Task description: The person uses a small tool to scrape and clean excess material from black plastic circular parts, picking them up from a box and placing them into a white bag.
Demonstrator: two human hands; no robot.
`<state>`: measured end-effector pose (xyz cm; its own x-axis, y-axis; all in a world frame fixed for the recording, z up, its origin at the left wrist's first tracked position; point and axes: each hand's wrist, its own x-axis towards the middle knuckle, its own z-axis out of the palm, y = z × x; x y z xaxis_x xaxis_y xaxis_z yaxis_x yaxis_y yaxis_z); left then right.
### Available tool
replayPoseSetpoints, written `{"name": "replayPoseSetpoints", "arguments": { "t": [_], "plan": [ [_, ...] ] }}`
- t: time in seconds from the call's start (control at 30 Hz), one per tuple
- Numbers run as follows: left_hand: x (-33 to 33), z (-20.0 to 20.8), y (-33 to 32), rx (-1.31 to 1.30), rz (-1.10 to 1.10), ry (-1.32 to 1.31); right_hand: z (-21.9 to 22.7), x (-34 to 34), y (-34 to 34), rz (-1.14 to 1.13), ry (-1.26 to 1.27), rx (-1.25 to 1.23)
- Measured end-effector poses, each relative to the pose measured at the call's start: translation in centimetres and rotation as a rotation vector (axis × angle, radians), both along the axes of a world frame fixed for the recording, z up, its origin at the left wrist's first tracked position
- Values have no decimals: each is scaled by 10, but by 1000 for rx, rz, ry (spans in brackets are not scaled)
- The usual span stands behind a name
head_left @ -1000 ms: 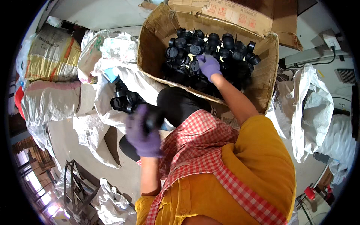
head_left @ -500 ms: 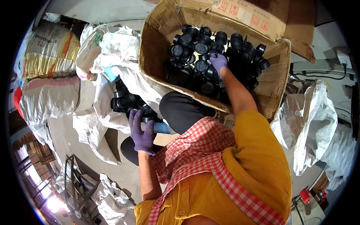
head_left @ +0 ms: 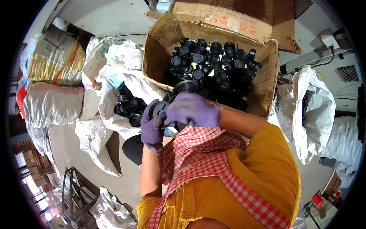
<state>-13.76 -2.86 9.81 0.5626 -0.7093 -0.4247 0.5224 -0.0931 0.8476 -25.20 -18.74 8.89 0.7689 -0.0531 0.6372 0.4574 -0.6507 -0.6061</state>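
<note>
Both my hands, in purple gloves, meet over my lap just in front of the carton. My left hand (head_left: 152,129) is closed around a dark plastic lid (head_left: 158,109), the thumb across its near side. My right hand (head_left: 196,110), smeared by motion, reaches over from the right with its fingers bent onto the same lid. Another black lid (head_left: 185,87) shows just beyond the right hand, at the carton's near edge; whether that hand grips it too is hidden. Many similar black lids (head_left: 199,58) lie heaped in the open cardboard carton (head_left: 263,82).
Left of the carton, a white woven sack (head_left: 146,88) gapes open with black lids (head_left: 129,105) inside. Stuffed sacks (head_left: 57,57) stand at the far left. Another open white sack (head_left: 314,114) is on the right. A metal frame (head_left: 72,191) stands at lower left.
My right hand has come out of the carton, back to my left hand. The left hand, earlier spread beside the sack, is now closed on a lid. The view has shifted slightly.
</note>
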Motion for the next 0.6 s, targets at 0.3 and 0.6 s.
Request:
{"name": "replayPoseSetpoints", "arguments": {
  "t": [0.3, 0.6],
  "plan": [
    [-31, 10, 61, 56, -169, -223, 5, -37, 31, 98, 592, 156],
    [-38, 115, 89, -274, -851, -1940, 22, -44, 35, 1327, 1529, 637]
  ]
}}
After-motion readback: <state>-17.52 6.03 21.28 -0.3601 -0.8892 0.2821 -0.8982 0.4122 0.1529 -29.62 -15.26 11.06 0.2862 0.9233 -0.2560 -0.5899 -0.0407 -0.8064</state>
